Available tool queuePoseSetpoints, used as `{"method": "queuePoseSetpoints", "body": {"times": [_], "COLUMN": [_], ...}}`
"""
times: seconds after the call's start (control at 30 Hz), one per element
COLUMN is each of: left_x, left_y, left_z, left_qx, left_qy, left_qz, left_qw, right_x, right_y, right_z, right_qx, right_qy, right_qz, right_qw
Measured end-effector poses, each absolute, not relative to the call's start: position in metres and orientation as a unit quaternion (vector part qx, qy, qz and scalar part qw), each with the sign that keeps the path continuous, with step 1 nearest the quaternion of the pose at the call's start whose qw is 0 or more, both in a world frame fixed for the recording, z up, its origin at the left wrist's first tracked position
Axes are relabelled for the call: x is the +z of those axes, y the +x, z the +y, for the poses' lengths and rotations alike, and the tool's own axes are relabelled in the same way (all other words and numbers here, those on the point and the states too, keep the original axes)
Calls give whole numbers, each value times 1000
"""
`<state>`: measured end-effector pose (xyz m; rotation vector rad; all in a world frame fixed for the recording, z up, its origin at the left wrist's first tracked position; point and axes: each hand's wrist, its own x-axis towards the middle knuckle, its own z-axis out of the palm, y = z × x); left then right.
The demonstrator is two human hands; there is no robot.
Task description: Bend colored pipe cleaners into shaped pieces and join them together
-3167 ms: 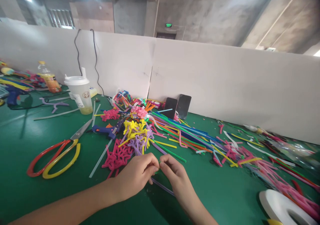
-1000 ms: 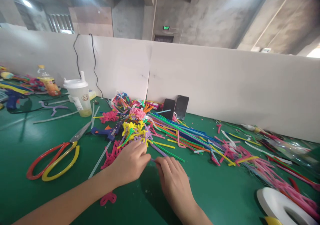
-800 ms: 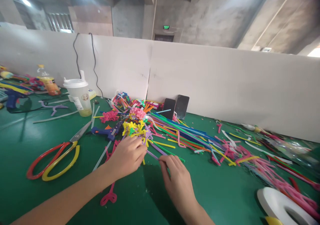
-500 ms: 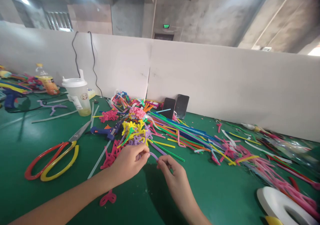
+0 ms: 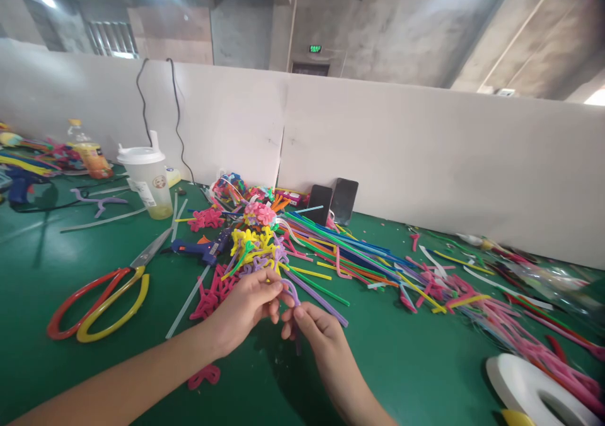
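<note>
Between my hands a purple pipe cleaner curves over in an arch, one end pointing down below my right fingers. My left hand pinches its upper left part. Thumb and fingers of my right hand close on it lower down. Just beyond my hands lies a heap of bent yellow pipe-cleaner shapes, mixed with purple ones. Pink bent shapes lie beside my left hand, partly behind it. A straight purple pipe cleaner rests on the table behind my right hand.
Scissors with red and yellow handles lie at left, near a blue glue gun and a lidded cup. Two phones lean at the white partition. Loose coloured pipe cleaners spread rightward; a white tape roll sits front right.
My right hand has moved slightly left and down, closer to my left. The purple pipe cleaner is now bent into an arch, its end pointing down.
</note>
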<state>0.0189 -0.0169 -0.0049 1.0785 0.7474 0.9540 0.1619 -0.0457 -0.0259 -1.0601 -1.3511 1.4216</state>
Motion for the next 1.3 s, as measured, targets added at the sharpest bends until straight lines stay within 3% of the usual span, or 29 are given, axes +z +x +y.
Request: {"method": "queuePoseSetpoints", "body": {"times": [0.13, 0.47, 0.67, 0.9, 1.3], "left_x": [-5, -3, -4, -4, -9], "left_y": [20, 20, 18, 16, 17], "left_z": [-19, -20, -18, -21, -20], "left_qx": [408, 362, 288, 249, 251], "left_qy": [493, 633, 684, 787, 780], "left_qz": [330, 405, 393, 417, 430], "left_qw": [694, 551, 543, 381, 379], "right_x": [-25, -26, -18, -21, -14], "right_y": [160, 161, 170, 174, 172], "right_z": [-47, -47, -46, -49, -46], "right_qx": [548, 455, 375, 174, 320], "right_qy": [-431, -479, -504, -480, -467], "right_qz": [-548, -587, -672, -807, -756], "right_qw": [462, 468, 391, 297, 330]}}
